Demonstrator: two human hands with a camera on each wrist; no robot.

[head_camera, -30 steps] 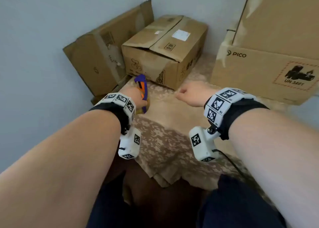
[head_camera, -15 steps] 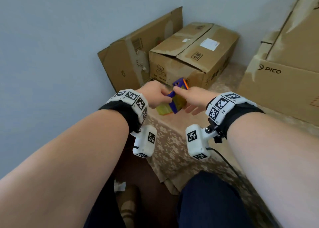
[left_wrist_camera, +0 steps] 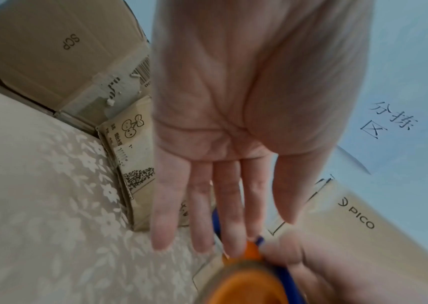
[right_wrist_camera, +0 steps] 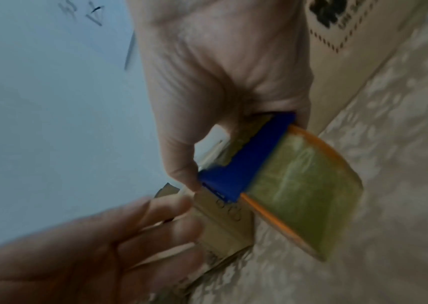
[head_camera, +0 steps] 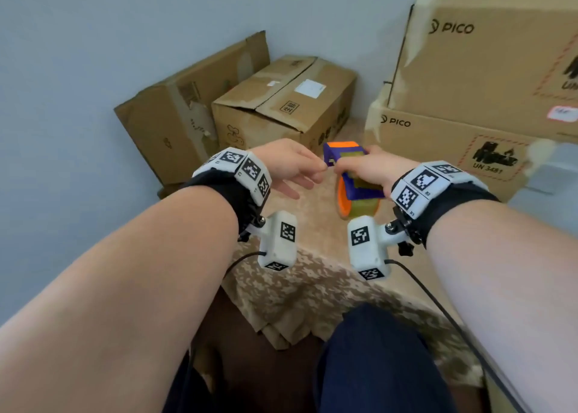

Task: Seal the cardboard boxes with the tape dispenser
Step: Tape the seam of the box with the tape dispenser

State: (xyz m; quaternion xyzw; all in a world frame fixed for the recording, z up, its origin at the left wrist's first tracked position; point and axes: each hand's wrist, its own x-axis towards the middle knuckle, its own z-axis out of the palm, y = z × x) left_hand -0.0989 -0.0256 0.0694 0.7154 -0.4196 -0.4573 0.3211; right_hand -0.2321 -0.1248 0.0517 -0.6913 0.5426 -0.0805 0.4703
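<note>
- Flattened cardboard box point(head_camera: 184, 121): leans against the blue-grey wall point(head_camera: 93, 53) at far left, torn label patches on its face.
- Brown cardboard box point(head_camera: 281, 106): stands just right of the leaning one on the floral tablecloth point(head_camera: 300, 287); the top flaps are down, the near flap edge bowed, a white label on the right flap.
- Left hand point(head_camera: 289, 168): fingers straight and relaxed in the left wrist view, holding nothing; the fingertips point(left_wrist_camera: 233, 244) reach to the front of the dispenser, and contact cannot be confirmed.
- Tape dispenser point(head_camera: 350, 175): blue body, orange hub, yellowish roll; held clear above the tablecloth between the two hands, in front of the brown box.
- Right hand point(head_camera: 369, 170): fingers and thumb curled over the blue body, gripping the dispenser from above.
- PICO boxes point(head_camera: 453, 143): two stacked at right, the lower one just beyond the right hand, printed hazard marking on its face.
</note>
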